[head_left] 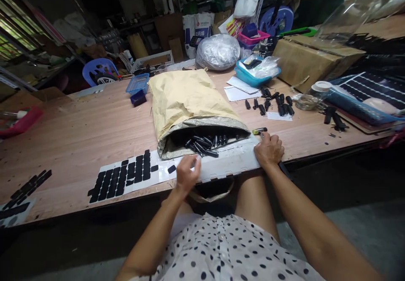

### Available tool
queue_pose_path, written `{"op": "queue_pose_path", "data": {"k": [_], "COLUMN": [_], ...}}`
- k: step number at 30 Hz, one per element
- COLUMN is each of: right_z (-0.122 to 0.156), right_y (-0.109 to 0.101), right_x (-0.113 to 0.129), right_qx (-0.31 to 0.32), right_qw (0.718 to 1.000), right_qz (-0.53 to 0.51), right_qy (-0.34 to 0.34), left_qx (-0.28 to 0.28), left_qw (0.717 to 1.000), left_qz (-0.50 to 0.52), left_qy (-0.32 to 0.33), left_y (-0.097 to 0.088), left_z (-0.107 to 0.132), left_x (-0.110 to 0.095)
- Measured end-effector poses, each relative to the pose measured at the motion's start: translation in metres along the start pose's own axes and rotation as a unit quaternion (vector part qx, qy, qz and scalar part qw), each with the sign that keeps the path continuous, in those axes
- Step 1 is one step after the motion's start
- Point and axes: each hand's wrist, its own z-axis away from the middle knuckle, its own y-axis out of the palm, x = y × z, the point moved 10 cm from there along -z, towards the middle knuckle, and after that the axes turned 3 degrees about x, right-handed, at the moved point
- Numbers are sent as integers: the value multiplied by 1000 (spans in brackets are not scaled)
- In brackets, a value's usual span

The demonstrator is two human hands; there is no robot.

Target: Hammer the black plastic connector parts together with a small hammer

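Observation:
My left hand (187, 172) is closed, its fingers curled together in front of the sack's mouth. Whatever it may hold is too blurred to name. My right hand (268, 149) is closed too, resting at the right end of a white board (230, 163). A dark piece (285, 171) juts out below it, and what its fingers grip is hidden. Just beyond lies a small tool with a yellow-green end (259, 131). Between the hands, a yellow paper sack (190, 95) lies open towards me, with many slim black plastic parts (204, 144) spilling from its mouth.
On the left is a white sheet with rows of black stickers (109, 183). Black parts (281, 104) lie in a group at the right, near a glass jar (306, 101) and a cardboard box (313, 61). Blue baskets (137, 85) and a teal basin (257, 72) stand farther back.

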Motion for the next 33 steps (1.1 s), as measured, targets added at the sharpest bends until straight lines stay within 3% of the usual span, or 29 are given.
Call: {"op": "queue_pose_path", "data": {"k": [2,5,8,11,15,18,23,27,33], "right_z": [0,0,0,1,2,1,1,2,-6], "right_y": [0,-1,-2,-3,-3,-5,-6,-6,-6], "right_x": [1,3,5,7,7,7,5,4,-4], "right_qx": [6,11,6,6,16,22,20,14,35], "right_qw": [1000,1000,1000,1000,1000,1000,1000,1000,998], "right_qz": [-2,-4,-4,-5,-3,2,1,-6,-40], "right_qy": [2,1,0,1,5,10,12,9,20], "left_qx": [-36,3,69,74,60,66,132,148,179], "left_qw": [993,977,967,966,979,990,986,982,973], "left_qz": [-41,-86,-100,-104,-70,6,82,75,74], "left_qy": [-101,-195,-226,-224,-183,-122,-61,-90,-124], "left_y": [-8,3,17,6,-21,-23,22,47,57], "left_z": [-35,-68,-76,-65,-32,-4,15,7,-1], "left_x": [38,79,97,105,100,76,35,34,41]}}
